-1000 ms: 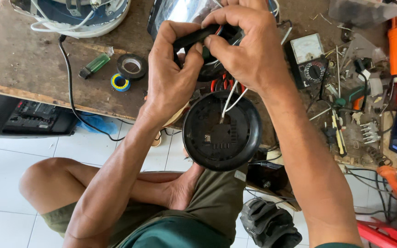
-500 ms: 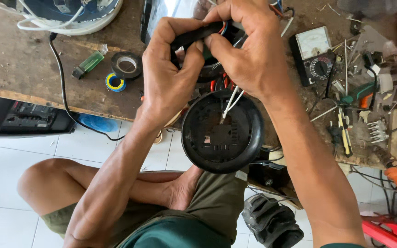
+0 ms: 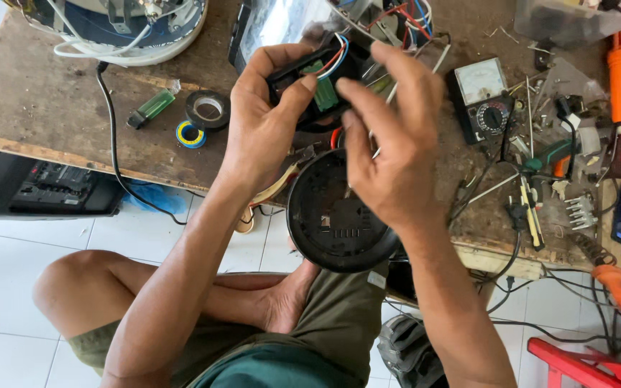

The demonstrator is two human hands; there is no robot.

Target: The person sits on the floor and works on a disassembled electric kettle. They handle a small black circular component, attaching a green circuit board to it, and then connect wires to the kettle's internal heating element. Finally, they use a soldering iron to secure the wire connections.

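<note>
My left hand (image 3: 264, 126) grips a small black housing with a green circuit board (image 3: 323, 90) and coloured wires running out of its top. My right hand (image 3: 389, 147) hovers just right of it, fingers spread and curled, fingertips near the green board, holding nothing I can make out. Below both hands a round black appliance base (image 3: 339, 215) rests at the wooden workbench edge (image 3: 52, 144), its ribbed inside facing up.
On the bench: an analogue multimeter (image 3: 484, 97), rolls of black tape (image 3: 208, 109) and blue-yellow tape (image 3: 190, 134), a green lighter (image 3: 151, 108), a white round appliance (image 3: 131, 29), and screwdrivers and pliers (image 3: 540, 172) at the right. A black cable (image 3: 113, 151) hangs off the edge. Red stool (image 3: 576, 363) lower right.
My right hand has come off the black housing and opened, exposing the green board and wires. The view has shifted slightly; the left hand keeps its hold.
</note>
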